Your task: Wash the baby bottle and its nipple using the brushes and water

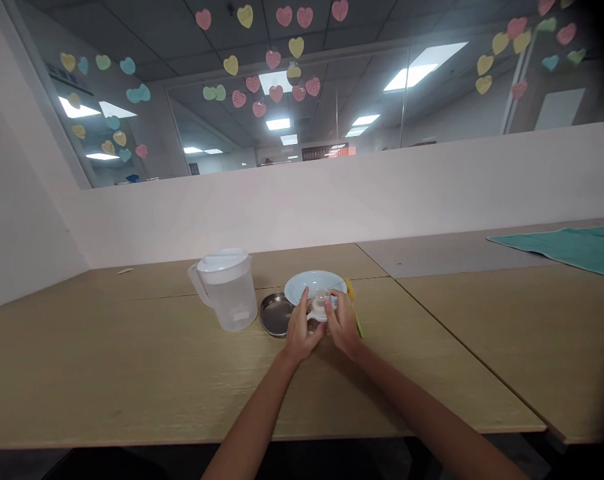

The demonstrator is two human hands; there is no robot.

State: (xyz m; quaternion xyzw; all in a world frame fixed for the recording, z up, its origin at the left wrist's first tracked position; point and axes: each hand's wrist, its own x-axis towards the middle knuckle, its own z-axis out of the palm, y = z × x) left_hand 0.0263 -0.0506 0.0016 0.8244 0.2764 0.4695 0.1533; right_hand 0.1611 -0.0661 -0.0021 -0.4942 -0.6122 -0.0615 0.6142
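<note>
The wooden tabletop [157,373] carries everything, with a teal cloth [582,248] far off toward three o'clock. Taking the hands as centre, a lidded plastic pitcher [235,300] stands at nine to ten o'clock, a pale blue bowl [315,279] at twelve, a round metal dish [275,315] near nine, and a yellow-and-green utensil [351,289] at two. Smallest is a white fitting with a clear dome [321,303], raised between left hand [299,332] and right hand [345,327]. Both hands' fingers curl partly open, pinching its sides; handling it seemingly calls for an even, two-sided grip.
</note>
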